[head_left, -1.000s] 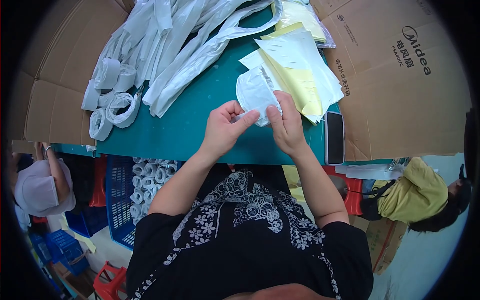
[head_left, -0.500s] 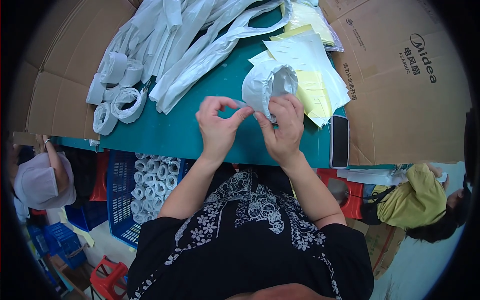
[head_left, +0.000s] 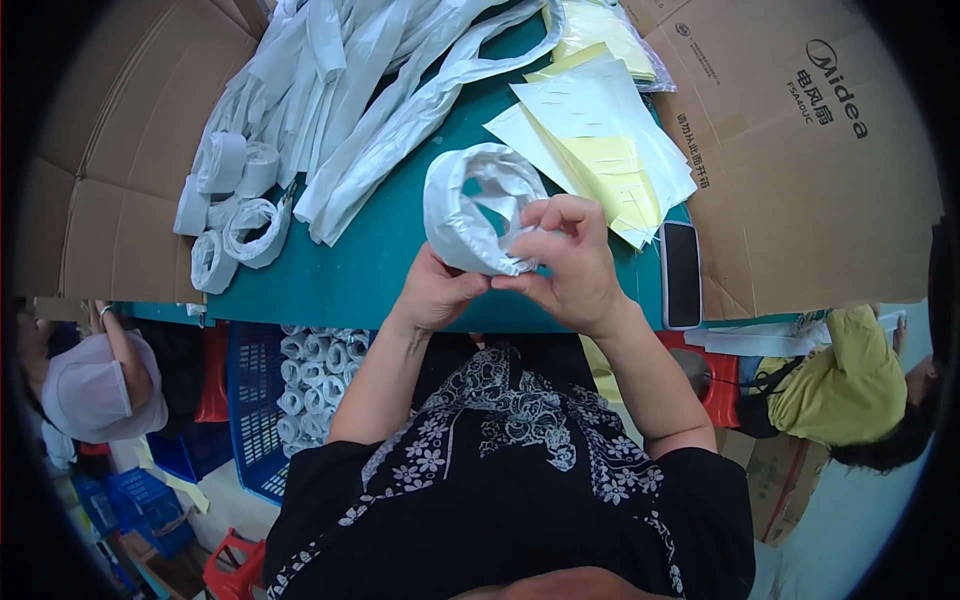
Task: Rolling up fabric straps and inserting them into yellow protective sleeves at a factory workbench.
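Observation:
Both hands hold a ring of crinkled white strip (head_left: 445,215) above the green tabletop, its round opening tilted toward me. My left hand (head_left: 437,288) is closed on the ring's lower left edge, the thumb along the bottom and the other fingers partly hidden behind it. My right hand (head_left: 570,262) pinches the lower right edge, with the thumb below and bent fingers at the opening. Long white strips (head_left: 385,130) lie in a loose heap beyond. Several similar white rings (head_left: 256,232) sit at the left, some stacked.
Yellow and white sheets (head_left: 620,170) and a phone (head_left: 681,275) lie at the right. Cardboard panels (head_left: 800,190) flank the green table (head_left: 320,285). Below its front edge stands a blue basket (head_left: 258,400) holding several white rolls. Other people sit at both sides.
The ring has moved left and lower, and its opening now faces me more. My left hand has gone from pinching near its lower edge to gripping its lower left side.

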A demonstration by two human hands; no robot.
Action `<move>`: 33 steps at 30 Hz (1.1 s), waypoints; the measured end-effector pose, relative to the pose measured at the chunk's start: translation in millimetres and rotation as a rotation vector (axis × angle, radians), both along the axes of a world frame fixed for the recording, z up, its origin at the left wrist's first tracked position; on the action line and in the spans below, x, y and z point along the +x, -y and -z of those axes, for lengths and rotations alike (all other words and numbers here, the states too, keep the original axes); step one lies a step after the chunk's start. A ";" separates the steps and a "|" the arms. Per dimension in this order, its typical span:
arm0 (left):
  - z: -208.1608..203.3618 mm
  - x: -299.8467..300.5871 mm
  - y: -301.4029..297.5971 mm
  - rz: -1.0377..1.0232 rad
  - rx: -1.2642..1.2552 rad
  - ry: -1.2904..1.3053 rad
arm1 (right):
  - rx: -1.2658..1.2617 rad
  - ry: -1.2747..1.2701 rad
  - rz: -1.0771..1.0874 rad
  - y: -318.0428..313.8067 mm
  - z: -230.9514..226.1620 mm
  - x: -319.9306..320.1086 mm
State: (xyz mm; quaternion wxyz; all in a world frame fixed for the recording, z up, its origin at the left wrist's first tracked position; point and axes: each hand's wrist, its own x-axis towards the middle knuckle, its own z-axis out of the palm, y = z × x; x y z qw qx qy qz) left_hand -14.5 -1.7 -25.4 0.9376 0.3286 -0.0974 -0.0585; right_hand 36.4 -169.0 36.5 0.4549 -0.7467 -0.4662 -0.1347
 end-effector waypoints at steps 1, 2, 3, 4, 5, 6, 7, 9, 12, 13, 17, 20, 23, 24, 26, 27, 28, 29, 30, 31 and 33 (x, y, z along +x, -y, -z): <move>1.0 2.6 1.8 0.000 0.026 0.006 | 0.005 0.003 0.004 -1.0 -2.0 0.4; 3.1 4.6 -1.1 0.004 0.030 0.009 | 0.031 -0.008 -0.022 -2.2 -4.9 0.6; 3.4 6.7 -4.7 0.056 0.053 0.042 | 0.057 -0.019 -0.047 -2.7 -6.7 0.6; 1.4 9.0 -6.8 0.108 0.075 0.076 | 0.059 -0.017 -0.044 -3.3 -7.2 0.9; -2.9 10.8 -6.4 0.126 0.070 0.044 | 0.085 -0.032 -0.064 -4.1 -7.5 1.2; -12.1 9.5 -6.4 0.147 0.062 0.035 | 0.109 -0.045 -0.088 -5.0 -8.4 1.9; -17.3 8.1 -6.5 0.166 0.053 0.025 | 0.108 -0.043 -0.089 -7.5 -9.6 1.5; -5.9 8.7 -10.6 0.184 0.065 -0.021 | 0.176 -0.093 -0.095 -14.9 -11.6 -0.6; -0.6 12.5 -12.7 0.211 -0.024 0.052 | 0.060 -0.003 -0.062 -15.1 -9.8 0.6; -1.4 12.6 -11.6 0.199 -0.039 0.046 | 0.058 -0.003 -0.068 -14.0 -8.2 1.9; -5.1 7.0 -10.5 0.017 -0.010 -0.038 | 0.002 0.030 0.055 -12.1 -2.9 7.2; -1.2 0.3 -27.5 -0.686 0.680 0.131 | -0.037 0.166 0.085 -6.9 -1.3 16.0; -52.2 -6.0 -40.3 -0.916 1.300 0.478 | -0.119 0.238 0.054 -5.2 0.1 17.1; -65.5 -2.1 -37.0 -0.870 1.454 0.552 | -0.152 0.326 0.033 -4.9 -3.0 17.2; -76.4 2.9 -31.1 -0.743 1.604 0.607 | -0.175 0.411 0.004 -6.2 -5.5 18.6; -75.1 3.3 -31.2 -0.739 1.608 0.604 | -0.176 0.295 0.018 -6.7 -5.1 17.1; -72.3 4.5 -31.6 -0.664 1.423 0.562 | -0.177 0.178 0.034 -7.8 -5.9 15.5; -70.7 6.4 -31.5 -0.587 1.238 0.518 | -0.147 0.011 0.066 -9.1 -14.4 14.4; -72.8 9.3 -29.4 -0.598 1.238 0.590 | -0.146 0.005 0.074 -7.6 -12.0 17.4; -67.9 11.5 -28.7 -0.587 1.237 0.591 | -0.194 -0.013 0.026 -5.8 -8.3 22.4; -51.2 14.5 -28.7 -0.615 1.253 0.676 | -0.368 -0.081 -0.019 0.1 -10.3 25.9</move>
